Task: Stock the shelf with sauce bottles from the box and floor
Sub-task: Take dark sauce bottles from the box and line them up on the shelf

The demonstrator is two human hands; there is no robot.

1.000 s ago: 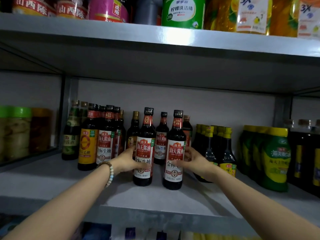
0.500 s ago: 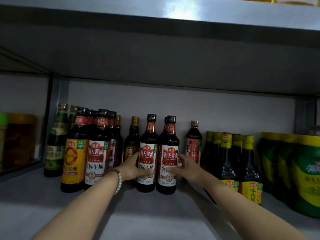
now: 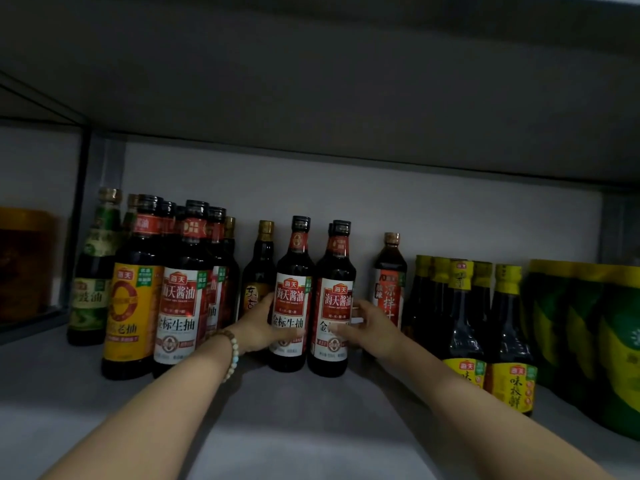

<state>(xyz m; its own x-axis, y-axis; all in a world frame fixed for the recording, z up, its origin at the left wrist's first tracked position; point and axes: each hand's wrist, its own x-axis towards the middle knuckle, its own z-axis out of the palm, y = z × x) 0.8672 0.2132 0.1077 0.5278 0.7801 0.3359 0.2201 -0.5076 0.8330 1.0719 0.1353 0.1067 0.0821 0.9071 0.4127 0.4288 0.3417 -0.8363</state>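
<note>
Two dark soy sauce bottles with red and white labels stand upright side by side on the grey shelf (image 3: 301, 420). My left hand (image 3: 263, 327) wraps the left sauce bottle (image 3: 293, 292) from its left side. My right hand (image 3: 374, 329) grips the right sauce bottle (image 3: 335, 299) from its right side, with another black-capped bottle just behind it. A bead bracelet (image 3: 232, 351) sits on my left wrist.
A cluster of similar red-label bottles (image 3: 180, 299) and a yellow-label bottle (image 3: 130, 306) stand at the left. A gold-capped bottle (image 3: 258, 271) and an orange-label bottle (image 3: 390, 282) flank my hands. Yellow-capped bottles (image 3: 464, 317) and green pouches (image 3: 595, 341) fill the right. The upper shelf hangs low overhead.
Both hands have pushed the two bottles deeper into the shelf and closer together. The view has moved in and down, so the upper shelf's goods are out of sight.
</note>
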